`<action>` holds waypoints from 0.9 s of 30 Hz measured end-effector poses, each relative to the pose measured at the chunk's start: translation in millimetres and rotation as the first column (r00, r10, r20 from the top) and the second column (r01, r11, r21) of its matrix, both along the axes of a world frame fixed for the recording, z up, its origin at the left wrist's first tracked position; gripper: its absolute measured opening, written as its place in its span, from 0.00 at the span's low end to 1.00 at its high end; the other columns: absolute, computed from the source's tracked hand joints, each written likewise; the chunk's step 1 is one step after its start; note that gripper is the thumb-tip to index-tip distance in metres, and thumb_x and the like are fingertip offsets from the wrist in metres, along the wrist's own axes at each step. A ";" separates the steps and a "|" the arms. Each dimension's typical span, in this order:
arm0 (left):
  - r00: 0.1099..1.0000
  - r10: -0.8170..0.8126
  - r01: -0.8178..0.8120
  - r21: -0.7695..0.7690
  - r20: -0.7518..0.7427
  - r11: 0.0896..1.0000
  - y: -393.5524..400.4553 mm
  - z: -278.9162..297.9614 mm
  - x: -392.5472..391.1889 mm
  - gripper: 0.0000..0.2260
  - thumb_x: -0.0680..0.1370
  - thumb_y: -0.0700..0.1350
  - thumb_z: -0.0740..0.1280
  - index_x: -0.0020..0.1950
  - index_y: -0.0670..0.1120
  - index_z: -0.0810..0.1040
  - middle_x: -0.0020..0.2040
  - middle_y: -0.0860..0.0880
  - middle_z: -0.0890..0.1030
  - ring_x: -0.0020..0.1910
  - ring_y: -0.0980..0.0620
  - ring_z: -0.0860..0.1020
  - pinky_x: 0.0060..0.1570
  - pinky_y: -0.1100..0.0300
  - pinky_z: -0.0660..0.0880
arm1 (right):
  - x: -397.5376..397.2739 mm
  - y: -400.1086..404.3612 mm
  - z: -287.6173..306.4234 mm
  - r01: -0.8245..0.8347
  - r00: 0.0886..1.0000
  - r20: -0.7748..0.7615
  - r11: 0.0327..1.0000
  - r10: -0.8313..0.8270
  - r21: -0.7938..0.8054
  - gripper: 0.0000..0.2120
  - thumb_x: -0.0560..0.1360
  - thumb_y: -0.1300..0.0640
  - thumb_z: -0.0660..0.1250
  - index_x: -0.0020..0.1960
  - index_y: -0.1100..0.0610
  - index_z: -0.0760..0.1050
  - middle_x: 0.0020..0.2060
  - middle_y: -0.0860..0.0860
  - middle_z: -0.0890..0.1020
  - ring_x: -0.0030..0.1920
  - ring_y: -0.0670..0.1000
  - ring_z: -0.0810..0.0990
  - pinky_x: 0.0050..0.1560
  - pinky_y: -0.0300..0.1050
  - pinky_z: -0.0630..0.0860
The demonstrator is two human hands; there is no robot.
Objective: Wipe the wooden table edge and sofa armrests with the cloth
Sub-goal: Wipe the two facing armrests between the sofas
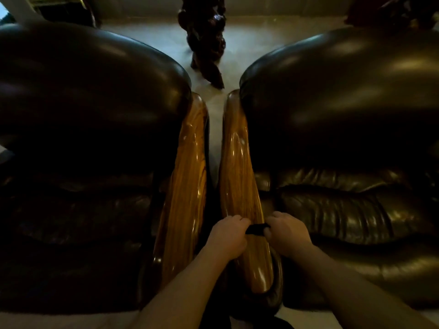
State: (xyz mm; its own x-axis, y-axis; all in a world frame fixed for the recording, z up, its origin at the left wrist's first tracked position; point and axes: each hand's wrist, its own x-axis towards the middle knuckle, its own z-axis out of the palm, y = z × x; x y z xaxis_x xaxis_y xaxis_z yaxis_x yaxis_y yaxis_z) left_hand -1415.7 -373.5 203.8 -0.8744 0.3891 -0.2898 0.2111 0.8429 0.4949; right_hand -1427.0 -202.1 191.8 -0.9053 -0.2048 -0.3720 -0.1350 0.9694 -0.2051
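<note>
Two dark brown leather sofas are seen from above, the left sofa (83, 143) and the right sofa (344, 138) set side by side with a narrow strip of pale floor (215, 138) between them. Each is edged by a glossy, golden-brown wooden armrest with a streaked grain: the left armrest (187, 186) and the right armrest (240, 181) run nearly parallel, close together but apart.

A small dark cloth (257, 228) is stretched across the near part of the right armrest, lying on its top surface. It is held at both ends. The left hand (228, 237) is curled into a closed fist on the cloth's left end, at the armrest's inner edge, knuckles turned up and forward. The right hand (286, 233) is likewise closed around the cloth's right end, at the armrest's outer edge beside the leather cushion. Only a short band of cloth is visible between the two fists.

Both bare forearms are extended forward from the bottom of the view and converge toward the armrest, wrists roughly straight.

At the far end of the floor, a dark, gnarled carved wooden piece (205, 39) is seen standing.
</note>
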 end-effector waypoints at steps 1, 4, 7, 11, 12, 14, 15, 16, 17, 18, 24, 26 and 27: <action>1.000 -0.004 0.004 -0.002 -0.006 1.000 -1.6 -7.9 -5.5 0.14 0.75 0.40 0.62 0.60 0.49 0.73 0.54 0.50 0.77 0.52 0.51 0.75 0.54 0.54 0.74 | -4.2 -2.9 -4.8 0.014 1.000 0.026 1.000 -0.014 0.010 0.08 0.76 0.47 0.59 0.43 0.48 0.73 0.39 0.44 0.71 0.38 0.43 0.71 0.36 0.38 0.70; 0.998 0.010 -0.010 -0.001 -0.064 1.000 -4.4 -36.2 -25.3 0.10 0.74 0.42 0.63 0.55 0.49 0.75 0.48 0.50 0.78 0.47 0.51 0.76 0.48 0.55 0.75 | -23.9 -12.4 -26.6 0.075 0.994 0.075 0.997 -0.075 0.014 0.08 0.76 0.48 0.59 0.40 0.49 0.71 0.38 0.45 0.72 0.36 0.44 0.72 0.33 0.38 0.68; 0.987 -0.007 0.006 -0.008 -0.162 1.000 -7.6 -65.8 -56.4 0.06 0.74 0.42 0.64 0.50 0.49 0.76 0.44 0.51 0.77 0.42 0.53 0.76 0.45 0.56 0.75 | -56.0 -19.2 -50.2 0.136 0.986 0.095 0.991 -0.137 0.015 0.07 0.75 0.50 0.60 0.41 0.50 0.72 0.38 0.47 0.72 0.38 0.48 0.75 0.35 0.43 0.71; 0.954 0.076 -0.069 0.037 -0.289 0.997 -14.3 -107.7 -95.5 0.11 0.74 0.40 0.62 0.55 0.46 0.77 0.47 0.49 0.78 0.44 0.51 0.75 0.45 0.56 0.74 | -95.3 -21.7 -85.3 0.162 0.983 -0.083 0.986 -0.163 -0.025 0.06 0.73 0.52 0.61 0.41 0.53 0.73 0.37 0.50 0.70 0.36 0.53 0.71 0.32 0.43 0.63; 0.946 0.111 -0.097 0.063 -0.303 0.993 -14.7 -117.5 -102.3 0.12 0.74 0.40 0.62 0.57 0.45 0.76 0.49 0.48 0.78 0.45 0.50 0.75 0.45 0.56 0.74 | -102.2 -20.9 -94.7 0.170 0.976 -0.132 0.984 -0.175 -0.048 0.05 0.72 0.52 0.62 0.41 0.52 0.72 0.36 0.49 0.70 0.34 0.51 0.69 0.30 0.42 0.61; 0.929 0.187 -0.161 0.107 -0.320 0.981 -14.7 -133.9 -109.6 0.15 0.75 0.39 0.62 0.61 0.45 0.74 0.52 0.46 0.77 0.48 0.50 0.74 0.47 0.56 0.73 | -110.3 -17.7 -111.9 0.168 0.960 -0.207 0.980 -0.187 -0.105 0.03 0.72 0.52 0.64 0.43 0.51 0.72 0.37 0.48 0.72 0.34 0.49 0.69 0.28 0.39 0.59; 0.913 0.225 -0.195 0.122 -0.340 0.973 -15.1 -141.6 -111.3 0.16 0.75 0.39 0.62 0.62 0.45 0.74 0.54 0.45 0.76 0.50 0.49 0.74 0.48 0.57 0.72 | -112.5 -16.6 -119.7 0.167 0.951 -0.239 0.975 -0.198 -0.144 0.04 0.72 0.53 0.64 0.46 0.52 0.74 0.38 0.48 0.72 0.35 0.49 0.70 0.29 0.39 0.60; 0.894 0.261 -0.227 0.135 -0.365 0.965 -15.1 -148.8 -111.4 0.17 0.75 0.39 0.62 0.63 0.44 0.73 0.55 0.44 0.76 0.52 0.48 0.73 0.50 0.56 0.71 | -113.4 -16.0 -127.2 0.175 0.938 -0.267 0.968 -0.220 -0.183 0.08 0.72 0.53 0.65 0.51 0.52 0.75 0.41 0.48 0.73 0.38 0.49 0.71 0.31 0.39 0.61; 0.873 0.296 -0.258 0.147 -0.387 0.955 -13.7 -155.6 -108.9 0.17 0.75 0.39 0.61 0.64 0.44 0.73 0.57 0.43 0.75 0.56 0.47 0.73 0.54 0.54 0.71 | -111.9 -15.2 -134.4 0.191 0.926 -0.285 0.958 -0.248 -0.215 0.12 0.73 0.53 0.65 0.56 0.53 0.75 0.44 0.50 0.74 0.42 0.50 0.73 0.34 0.40 0.63; 0.851 0.324 -0.285 0.155 -0.413 0.946 -11.2 -161.0 -104.5 0.18 0.76 0.39 0.61 0.65 0.43 0.72 0.60 0.42 0.75 0.61 0.46 0.71 0.60 0.50 0.70 | -108.3 -14.8 -139.8 0.213 0.910 -0.303 0.947 -0.282 -0.240 0.16 0.73 0.54 0.66 0.60 0.54 0.74 0.49 0.52 0.75 0.48 0.52 0.73 0.40 0.41 0.65; 0.823 0.291 -0.272 0.111 -0.488 0.956 16.8 -176.5 -69.1 0.20 0.80 0.43 0.56 0.71 0.42 0.65 0.72 0.41 0.66 0.75 0.44 0.56 0.72 0.44 0.54 | -76.6 -31.7 -143.5 0.187 0.834 -0.459 0.940 -0.305 -0.285 0.20 0.77 0.59 0.62 0.67 0.63 0.69 0.66 0.61 0.71 0.67 0.59 0.65 0.63 0.47 0.62; 0.836 0.274 -0.267 0.084 -0.475 0.960 20.5 -182.2 -67.8 0.20 0.81 0.44 0.57 0.72 0.40 0.63 0.73 0.39 0.64 0.75 0.43 0.56 0.72 0.44 0.55 | -69.1 -39.9 -147.4 0.157 0.854 -0.442 0.945 -0.275 -0.286 0.20 0.78 0.60 0.60 0.68 0.65 0.68 0.69 0.62 0.69 0.71 0.59 0.62 0.68 0.51 0.61; 0.844 0.268 -0.270 0.065 -0.465 0.961 21.9 -184.7 -68.7 0.21 0.81 0.44 0.57 0.72 0.39 0.62 0.73 0.38 0.63 0.75 0.43 0.57 0.72 0.43 0.56 | -66.0 -43.0 -150.8 0.150 0.863 -0.427 0.944 -0.269 -0.293 0.19 0.78 0.60 0.58 0.68 0.65 0.68 0.70 0.62 0.68 0.73 0.59 0.61 0.69 0.52 0.60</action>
